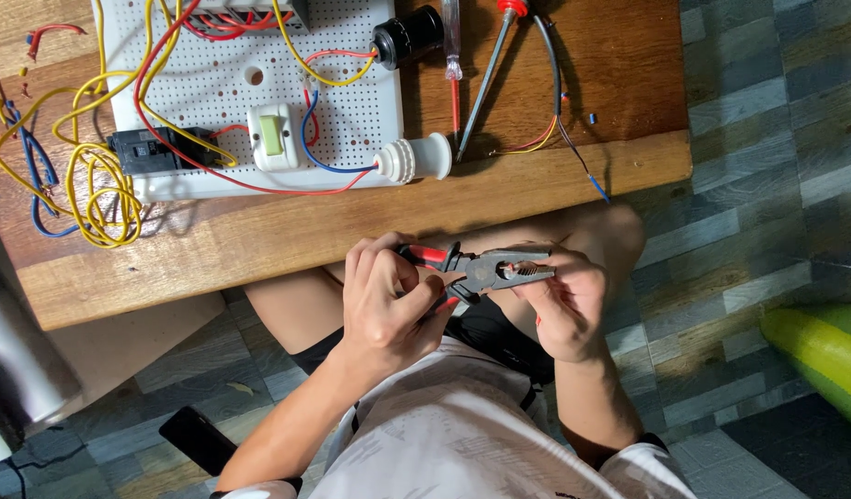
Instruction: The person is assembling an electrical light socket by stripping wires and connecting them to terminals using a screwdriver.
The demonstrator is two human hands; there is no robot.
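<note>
My left hand (386,305) is wrapped around the red handles of a pair of pliers (486,268), fingers curled tight about them, thumb lying over the upper handle. The tool lies roughly level, handles in my left palm, grey metal head pointing toward my right hand (564,305). My right fingertips are pinched up at the nose of the pliers, touching the jaws from below and behind; something small may sit between them, but it is too small for me to tell. The jaws look nearly closed. All this is held above my lap, just off the near edge of the wooden table (352,231).

On the table, well apart from my hands, stands a white perforated board (352,120) with a white switch (273,137), a black breaker (153,151), a white lamp socket (414,159) and a black lamp socket (405,37), joined by red, yellow and blue wires. Loose yellow wire (102,199) coils at the board's left. Two screwdrivers (486,79) lie to its right
</note>
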